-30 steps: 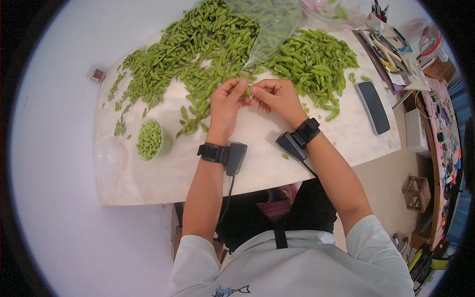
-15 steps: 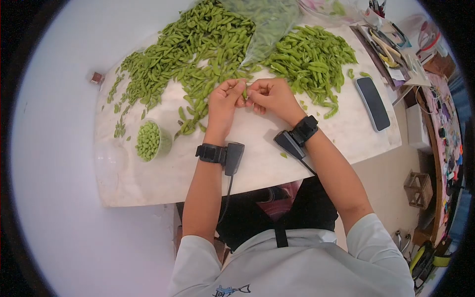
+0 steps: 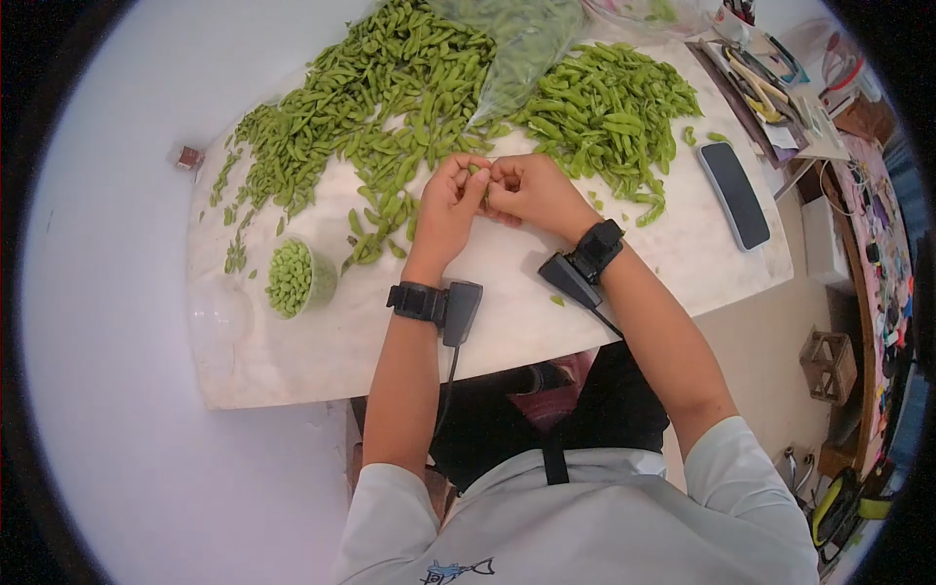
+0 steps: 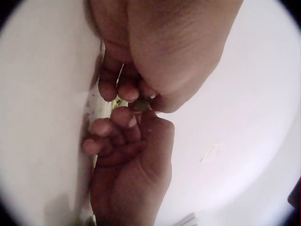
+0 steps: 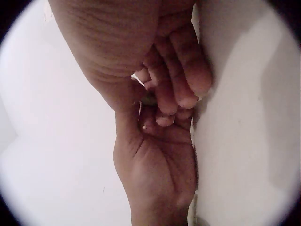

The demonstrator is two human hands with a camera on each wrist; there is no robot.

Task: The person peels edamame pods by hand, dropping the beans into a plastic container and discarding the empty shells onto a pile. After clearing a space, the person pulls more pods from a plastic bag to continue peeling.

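Note:
Both hands meet over the table point(image 3: 507, 331), fingertips touching around one green pod point(image 3: 475, 169). The left hand point(image 3: 447, 214) pinches the pod between thumb and fingers. From the other side the right hand point(image 3: 541, 195) pinches it too, its fingers curled. In the left wrist view a bit of the pod point(image 4: 141, 104) shows between the fingertips; in the right wrist view it is a dark green spot point(image 5: 149, 99), mostly hidden. Behind the hands lie a large pile of pods point(image 3: 390, 78) and a second pile point(image 3: 614, 107). A cup of shelled beans point(image 3: 291, 278) stands left of the hands.
A clear plastic bag point(image 3: 526, 49) lies between the piles. On the right are a phone point(image 3: 733, 195) and a tray of tools point(image 3: 756, 88). A small brown box point(image 3: 188, 157) is by the far left edge. A loose green piece point(image 3: 557, 300) lies near the right wrist camera.
The right hand has shifted slightly left and closer against the left hand, and less of the pod shows between them. The head view has moved a little.

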